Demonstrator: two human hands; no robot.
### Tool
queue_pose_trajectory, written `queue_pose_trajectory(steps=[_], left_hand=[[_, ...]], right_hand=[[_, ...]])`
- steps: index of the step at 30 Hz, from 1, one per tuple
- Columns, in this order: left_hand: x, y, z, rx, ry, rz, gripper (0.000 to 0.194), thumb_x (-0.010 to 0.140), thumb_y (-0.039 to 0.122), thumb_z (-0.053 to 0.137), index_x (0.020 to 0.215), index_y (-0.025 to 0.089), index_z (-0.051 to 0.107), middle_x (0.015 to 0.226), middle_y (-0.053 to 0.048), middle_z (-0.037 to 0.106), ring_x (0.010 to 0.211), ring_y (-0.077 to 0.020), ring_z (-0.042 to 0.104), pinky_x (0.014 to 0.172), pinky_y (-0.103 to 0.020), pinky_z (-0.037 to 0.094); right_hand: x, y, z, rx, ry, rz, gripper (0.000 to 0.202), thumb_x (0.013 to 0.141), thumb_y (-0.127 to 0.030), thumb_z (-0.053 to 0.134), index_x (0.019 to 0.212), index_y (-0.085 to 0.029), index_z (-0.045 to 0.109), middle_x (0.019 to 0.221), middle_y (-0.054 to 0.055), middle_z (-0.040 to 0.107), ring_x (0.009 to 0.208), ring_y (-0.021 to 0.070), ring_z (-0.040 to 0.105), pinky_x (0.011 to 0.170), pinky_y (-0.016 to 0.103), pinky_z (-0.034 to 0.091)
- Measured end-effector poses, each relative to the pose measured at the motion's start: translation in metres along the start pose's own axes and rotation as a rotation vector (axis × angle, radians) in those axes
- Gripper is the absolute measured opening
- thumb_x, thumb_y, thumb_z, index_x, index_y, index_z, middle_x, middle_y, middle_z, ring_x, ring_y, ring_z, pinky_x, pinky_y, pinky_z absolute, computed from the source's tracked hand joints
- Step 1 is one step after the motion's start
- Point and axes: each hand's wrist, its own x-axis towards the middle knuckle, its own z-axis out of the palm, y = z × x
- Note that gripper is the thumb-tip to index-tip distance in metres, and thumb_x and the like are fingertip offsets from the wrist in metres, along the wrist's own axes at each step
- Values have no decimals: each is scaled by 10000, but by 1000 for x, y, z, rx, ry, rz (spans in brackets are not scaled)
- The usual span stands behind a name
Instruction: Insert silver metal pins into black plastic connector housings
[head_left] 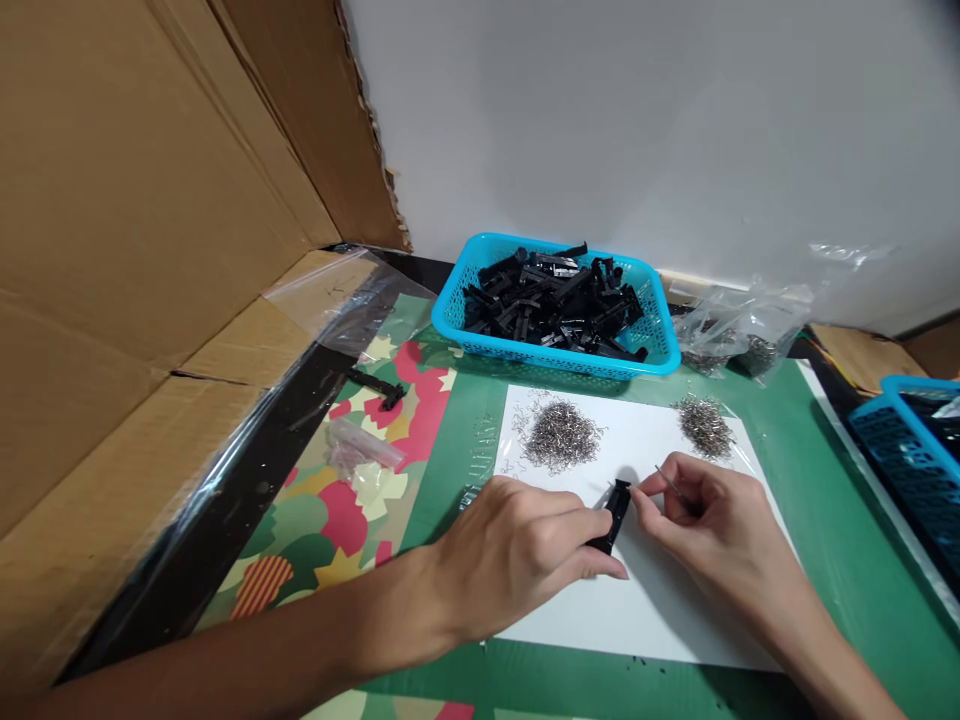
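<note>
My left hand [525, 540] is closed on a small, long black plastic part [616, 515], holding it tilted over a white sheet [600, 620]. My right hand [712, 510] is pinched at the far end of this part, thumb and index finger beside its tip. A thin metal rod [666, 477] sticks out from among the right fingers; its other end is hidden in the hand. Whether something tiny is also between the fingertips is too small to tell. Beyond the hands, a pile of small bent metal wire pieces [562, 437] and a second metal pile [705, 427] lie on the sheet.
A blue basket [555, 360] full of black plastic parts stands at the back. Clear bags [757, 345] with metal pieces lie beside it. At left are a loose black part [390, 393], a small plastic bag [364, 455] and cardboard [150, 200]. Another blue basket [892, 460] is at right.
</note>
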Motion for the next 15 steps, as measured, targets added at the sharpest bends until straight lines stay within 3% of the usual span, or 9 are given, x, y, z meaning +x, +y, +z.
queue_pose_trajectory(steps=[7, 15], left_hand=[[1, 0, 1, 99, 26, 101, 266, 1042, 376, 700, 996, 124, 774, 680, 18, 691, 551, -202, 671, 497, -365, 420], [-2, -1, 5, 98, 16, 119, 257, 1002, 366, 757, 1042, 113, 765, 716, 8, 728, 536, -206, 654, 477, -367, 439]], right_hand=[[-3, -5, 0, 4, 4, 44, 253, 811, -418, 674, 673, -223, 591, 501, -85, 385, 490, 113, 348, 499, 258, 265], [-8, -10, -1, 41, 2, 124, 271, 826, -424, 699, 692, -217, 588, 557, -86, 363, 560, 116, 310, 547, 272, 230]])
